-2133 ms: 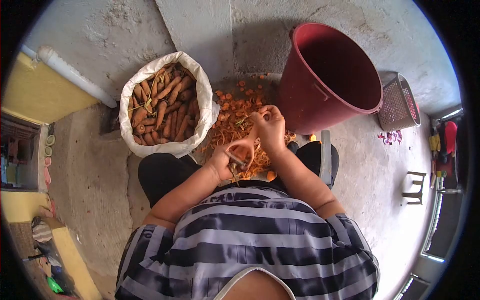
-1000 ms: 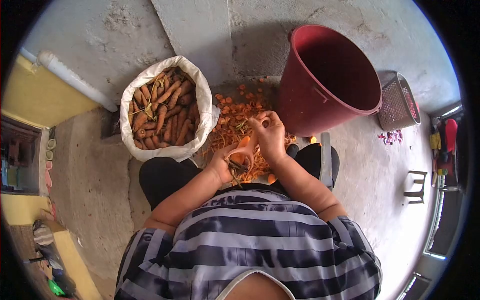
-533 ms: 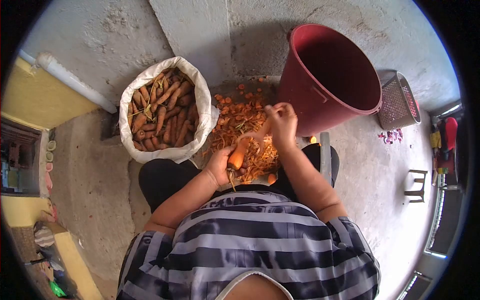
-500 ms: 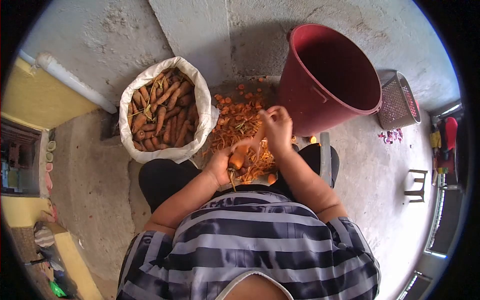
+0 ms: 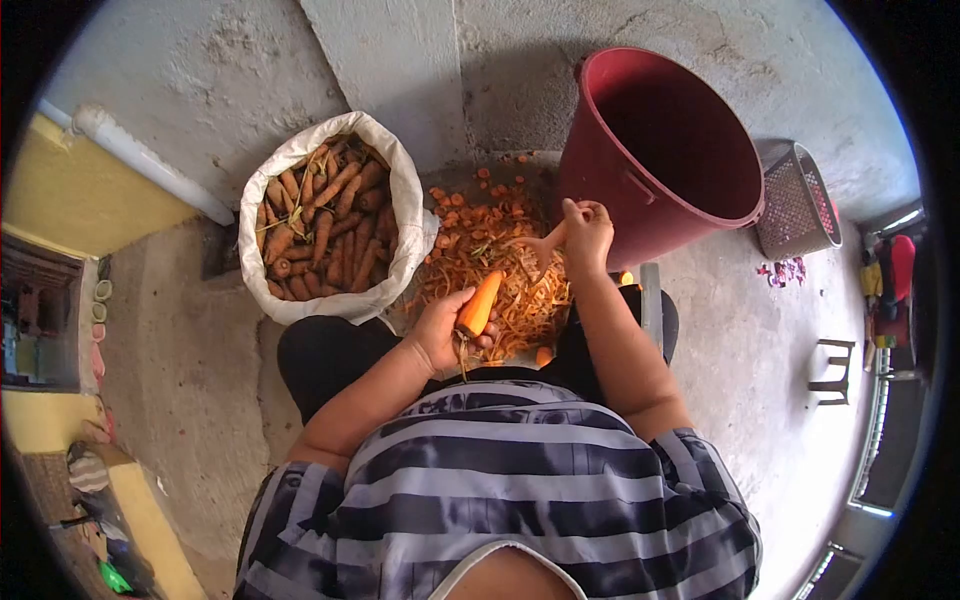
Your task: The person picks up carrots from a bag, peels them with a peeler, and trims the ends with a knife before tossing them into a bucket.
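A carrot (image 5: 480,305) with a bright orange, smooth surface is gripped in my left hand (image 5: 443,330), its tip pointing up and its thin stalk hanging down. Above and to the right, my right hand (image 5: 588,235) is closed around the handle of a pinkish peeler (image 5: 545,247), which is held apart from the carrot. Orange peelings (image 5: 530,305) and round carrot slices (image 5: 487,215) lie on the floor beneath both hands.
A white sack (image 5: 407,200) full of unpeeled carrots stands at the left. The large red bin (image 5: 620,190) is at the right, with a perforated basket (image 5: 795,215) beside it. Behind them rises a concrete wall (image 5: 400,60). A small stool (image 5: 832,372) appears far right.
My right hand has moved right and away from the carrot with the peeler. The carrot in my left hand is now fully visible and tilted up to the right.
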